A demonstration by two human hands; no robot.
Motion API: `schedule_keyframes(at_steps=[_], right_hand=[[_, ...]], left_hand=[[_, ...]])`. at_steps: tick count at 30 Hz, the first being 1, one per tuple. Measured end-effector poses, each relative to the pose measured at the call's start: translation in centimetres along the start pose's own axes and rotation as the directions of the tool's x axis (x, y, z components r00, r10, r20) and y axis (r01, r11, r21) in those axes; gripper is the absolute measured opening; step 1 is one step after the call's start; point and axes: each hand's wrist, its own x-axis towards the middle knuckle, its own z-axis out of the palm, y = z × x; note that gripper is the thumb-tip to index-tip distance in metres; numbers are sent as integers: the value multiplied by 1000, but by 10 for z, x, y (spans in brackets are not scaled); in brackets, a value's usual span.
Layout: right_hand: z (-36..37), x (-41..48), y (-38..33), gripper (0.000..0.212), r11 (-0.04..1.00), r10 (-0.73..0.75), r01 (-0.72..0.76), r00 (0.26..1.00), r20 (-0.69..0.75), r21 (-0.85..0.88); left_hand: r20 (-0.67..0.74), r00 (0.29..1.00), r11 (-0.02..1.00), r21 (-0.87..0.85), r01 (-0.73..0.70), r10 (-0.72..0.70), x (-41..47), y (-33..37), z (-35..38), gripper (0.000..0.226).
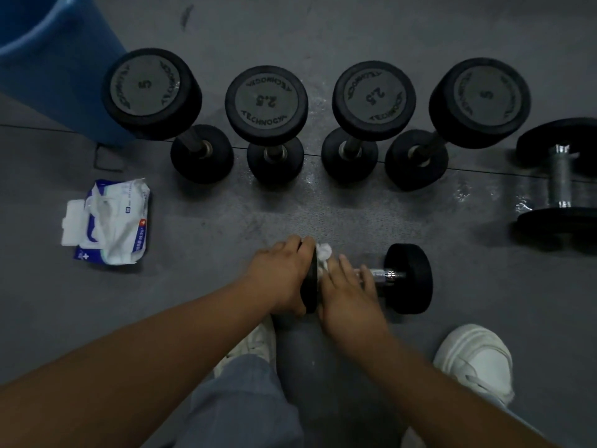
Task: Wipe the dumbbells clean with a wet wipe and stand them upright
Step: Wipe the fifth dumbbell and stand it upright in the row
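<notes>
- On the grey floor (200,286) before the white shoes (475,360), the small black dumbbell with a chrome handle (408,278) lies sideways, long axis left to right
- Left hand (281,273) grips its left head; right hand (345,292) clutches the crumpled white wet wipe (323,253) at the handle
- Upending likely pivots on the gripped head (free right head rises)

At lower centre, your left hand (281,276) grips one head of a dumbbell (408,278) lying on the floor (193,286); your right hand (349,299) holds a white wet wipe (323,253) against its handle. Four upright dumbbells (266,103) line the upper frame, and a wipe pack (109,221) lies at left.
</notes>
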Motion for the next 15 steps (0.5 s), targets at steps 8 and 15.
schedule_keyframes(at_steps=[8, 15], right_hand=[[-22, 9, 8, 42, 994, -105, 103, 992, 73, 26], [-53, 21, 35, 13, 925, 45, 7, 991, -129, 380]], left_hand=[[-6, 1000, 1000, -8, 10, -10, -3, 2, 3, 117], [8, 1000, 1000, 10, 23, -23, 0, 0, -1, 119]])
